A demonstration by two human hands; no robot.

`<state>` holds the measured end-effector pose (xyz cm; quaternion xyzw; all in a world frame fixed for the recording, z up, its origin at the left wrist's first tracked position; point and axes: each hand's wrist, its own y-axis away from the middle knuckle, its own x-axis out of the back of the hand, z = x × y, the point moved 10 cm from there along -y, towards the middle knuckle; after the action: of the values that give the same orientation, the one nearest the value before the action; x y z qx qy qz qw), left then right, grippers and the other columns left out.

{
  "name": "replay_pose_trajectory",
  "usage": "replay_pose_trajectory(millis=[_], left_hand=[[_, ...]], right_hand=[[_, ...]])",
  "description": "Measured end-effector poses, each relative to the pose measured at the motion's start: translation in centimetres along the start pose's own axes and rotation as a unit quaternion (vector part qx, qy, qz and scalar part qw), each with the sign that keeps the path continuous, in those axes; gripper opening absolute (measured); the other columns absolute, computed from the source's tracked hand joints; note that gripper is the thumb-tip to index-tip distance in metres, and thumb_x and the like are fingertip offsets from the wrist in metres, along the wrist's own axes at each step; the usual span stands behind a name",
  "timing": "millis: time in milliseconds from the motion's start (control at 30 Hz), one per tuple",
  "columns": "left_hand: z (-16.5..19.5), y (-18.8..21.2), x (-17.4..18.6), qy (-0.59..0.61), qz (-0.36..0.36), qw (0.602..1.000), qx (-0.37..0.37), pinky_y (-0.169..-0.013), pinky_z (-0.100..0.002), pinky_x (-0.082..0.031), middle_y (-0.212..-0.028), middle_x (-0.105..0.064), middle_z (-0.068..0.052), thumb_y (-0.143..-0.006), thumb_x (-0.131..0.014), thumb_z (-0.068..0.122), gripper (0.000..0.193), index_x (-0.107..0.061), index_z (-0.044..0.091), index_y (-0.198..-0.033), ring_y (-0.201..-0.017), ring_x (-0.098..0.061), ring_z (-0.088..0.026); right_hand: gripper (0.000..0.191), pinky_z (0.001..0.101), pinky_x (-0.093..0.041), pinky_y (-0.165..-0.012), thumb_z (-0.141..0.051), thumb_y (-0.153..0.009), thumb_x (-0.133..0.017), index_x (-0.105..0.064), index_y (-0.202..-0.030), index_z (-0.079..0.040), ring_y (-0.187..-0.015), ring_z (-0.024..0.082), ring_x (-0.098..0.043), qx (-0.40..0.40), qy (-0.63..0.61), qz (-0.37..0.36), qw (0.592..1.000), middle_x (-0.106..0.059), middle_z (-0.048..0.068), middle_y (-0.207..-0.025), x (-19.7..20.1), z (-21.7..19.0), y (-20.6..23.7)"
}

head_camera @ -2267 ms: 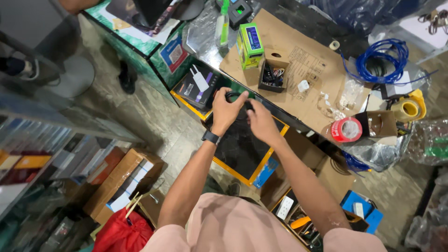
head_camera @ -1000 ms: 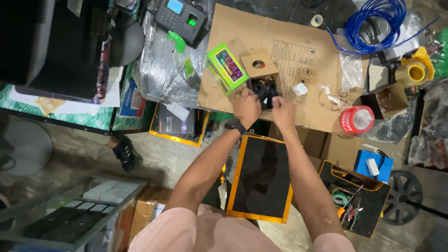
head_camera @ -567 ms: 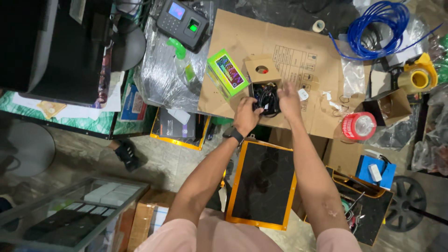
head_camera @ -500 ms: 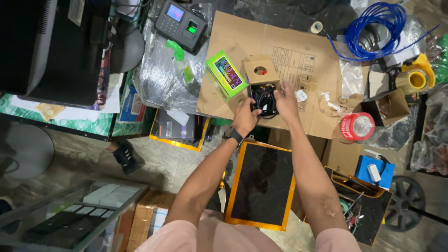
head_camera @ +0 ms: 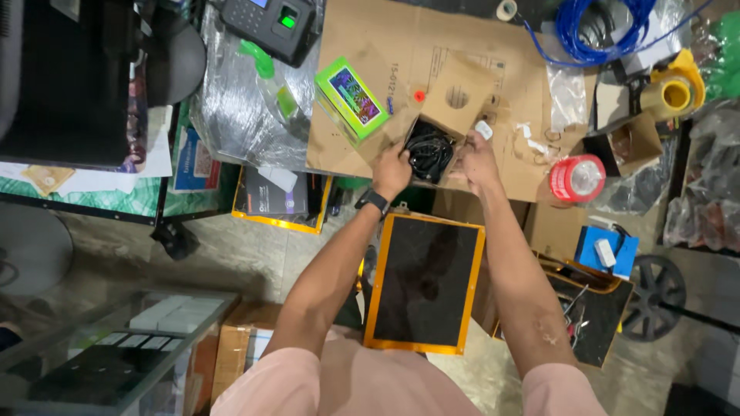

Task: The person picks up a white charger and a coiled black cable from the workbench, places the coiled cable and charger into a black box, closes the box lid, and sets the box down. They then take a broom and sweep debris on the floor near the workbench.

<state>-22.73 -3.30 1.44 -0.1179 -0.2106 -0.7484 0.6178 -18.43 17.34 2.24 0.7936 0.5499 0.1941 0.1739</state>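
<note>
Left hand (head_camera: 391, 171) clasps the near-left edge of the small open cardboard box (head_camera: 439, 135) on the cardboard sheet (head_camera: 370, 31), black cables (head_camera: 428, 152) inside, right hand (head_camera: 476, 160) gripping its right side — looks light, crushable, best held by both sidewalls.

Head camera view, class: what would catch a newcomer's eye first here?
Both hands, the left hand and right hand, grip a small open cardboard box of black cables on the cardboard sheet. A bright green box lies to its left, a blue cable coil top right.
</note>
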Motion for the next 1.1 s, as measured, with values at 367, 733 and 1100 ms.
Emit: replay_pose_trajectory(millis=[367,733,1100], left_hand=[[1.6,8.3,0.4,0.242,-0.104,0.953,-0.153,-0.109,-0.036,-0.044,-0.147,-0.058,-0.018,-0.094,-0.072,0.016,0.062,-0.049,0.005,-0.151,-0.135,-0.055,-0.024],[3.1,25.2,3.8,0.032,0.094,0.992,-0.08,-0.094,-0.041,-0.05,-0.103,-0.073,-0.019,-0.089,-0.076,0.027,0.055,-0.063,0.014,-0.14,-0.098,-0.061,-0.033],[-2.8,37.1,4.4,-0.022,0.178,0.983,-0.039,-0.1,-0.043,-0.051,-0.111,-0.074,-0.022,-0.089,-0.063,0.005,0.037,-0.07,0.01,-0.125,-0.113,-0.063,-0.04]], right_hand=[[0.044,0.0426,-0.065,-0.059,0.007,-0.088,-0.054,-0.041,-0.127,-0.008,-0.074,0.024,-0.068,0.047,-0.032,-0.014,0.998,-0.056,0.014,-0.114,4.4,1.0,6.4],[0.059,0.0391,-0.065,-0.059,0.01,-0.083,-0.048,-0.036,-0.137,-0.011,-0.082,0.026,-0.072,0.139,0.041,-0.111,0.983,-0.063,0.017,-0.111,4.1,4.3,19.3],[0.071,0.0408,-0.056,-0.09,0.005,-0.086,-0.056,-0.054,-0.152,-0.02,-0.102,0.038,-0.065,0.221,0.379,-0.201,0.876,-0.061,0.026,-0.117,1.2,8.8,30.8]])
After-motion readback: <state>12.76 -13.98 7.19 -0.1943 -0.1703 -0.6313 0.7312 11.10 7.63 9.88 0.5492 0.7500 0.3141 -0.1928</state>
